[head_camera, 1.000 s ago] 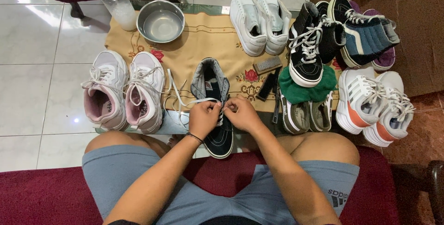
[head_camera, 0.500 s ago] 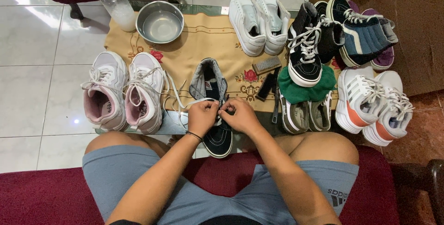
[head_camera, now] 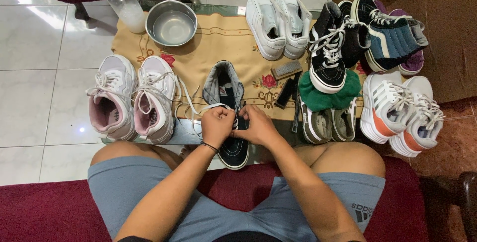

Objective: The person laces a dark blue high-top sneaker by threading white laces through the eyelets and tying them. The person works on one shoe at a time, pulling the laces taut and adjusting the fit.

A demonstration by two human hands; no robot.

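Between white-pink sneakers [head_camera: 131,104] and brush [head_camera: 286,69], both hands' grip, left hand [head_camera: 216,125] and right hand [head_camera: 258,126], pinches the black shoe's [head_camera: 227,118] lace [head_camera: 198,110].

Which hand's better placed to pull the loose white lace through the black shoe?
Left, probably. The left hand sits on the side where the white lace trails off the black shoe; the right hand rests across its eyelets.

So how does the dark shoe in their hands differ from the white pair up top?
The dark shoe is a single black high-top with a grey lining; the white pair is two low shoes side by side. Both hands, left and right, grip the dark shoe at its laces, with a loose white lace trailing out; the white pair sits untouched. Both rest on the tan cloth.
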